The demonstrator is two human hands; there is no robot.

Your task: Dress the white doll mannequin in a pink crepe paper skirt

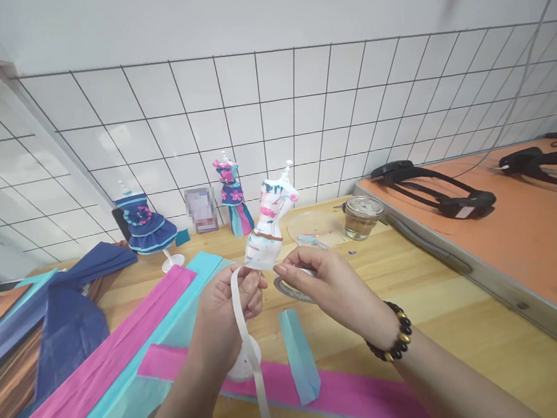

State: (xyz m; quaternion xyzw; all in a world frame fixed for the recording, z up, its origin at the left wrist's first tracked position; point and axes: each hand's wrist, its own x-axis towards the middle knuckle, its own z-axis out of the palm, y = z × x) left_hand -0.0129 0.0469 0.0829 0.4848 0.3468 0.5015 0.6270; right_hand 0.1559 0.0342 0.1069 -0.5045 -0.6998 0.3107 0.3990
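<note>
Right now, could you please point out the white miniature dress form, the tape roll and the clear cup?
White miniature dress form (pixel 266 220), head view: on its torso.
Tape roll (pixel 292 291), head view: on its ring.
Clear cup (pixel 361 226), head view: on its side.

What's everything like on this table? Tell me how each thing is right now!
White mannequin, undressed, tilted, colour-smeared, held by the left hand
Tape roll, held by the right hand
White strip, dangling
Blue-dressed mannequin, standing
Pink-and-blue-dressed mannequin, standing
Small turquoise piece, lying across a pink strip
Glass, upright, holding liquid
</note>
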